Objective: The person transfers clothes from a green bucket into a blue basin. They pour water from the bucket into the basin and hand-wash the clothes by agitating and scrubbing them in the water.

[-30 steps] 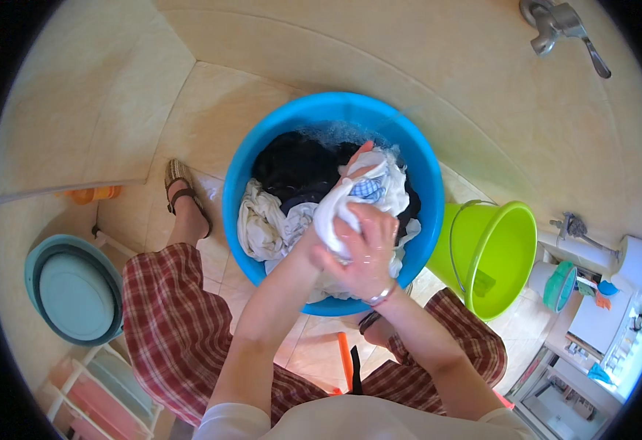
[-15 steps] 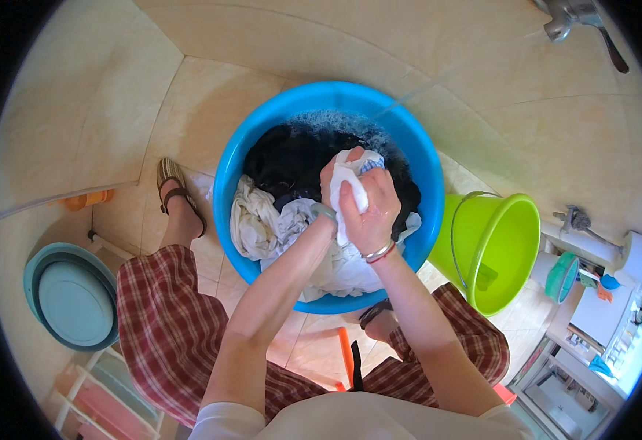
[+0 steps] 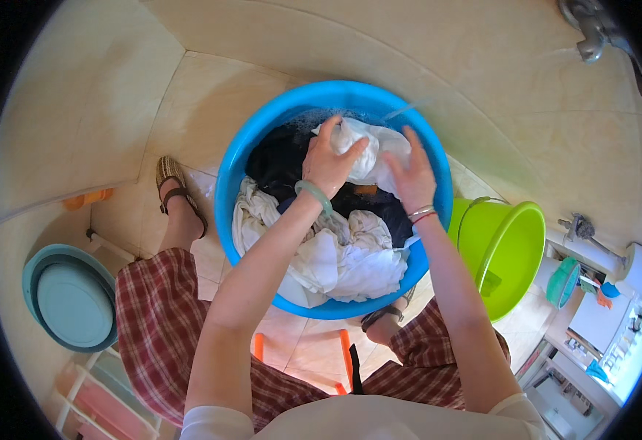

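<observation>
A big blue basin holds water and a pile of wet laundry. Over its far side, my left hand has thumb and fingers spread against a crumpled white cloth. My right hand is at the cloth's right edge, fingers apart and slightly blurred. Dark cloth lies under and left of my hands, with a small brown patch showing between them. White and cream garments are heaped in the near part of the basin. Suds and a thin stream of water show at the far rim.
A lime-green bucket stands right of the blue basin. At upper right a metal tap juts from the tiled wall. Teal basins sit at left above a white rack. Orange stool legs show between my knees.
My hands, clasped together around the bunched white cloth before, have parted. The cloth has loosened and spread toward the far rim. More of the white garments near me shows.
</observation>
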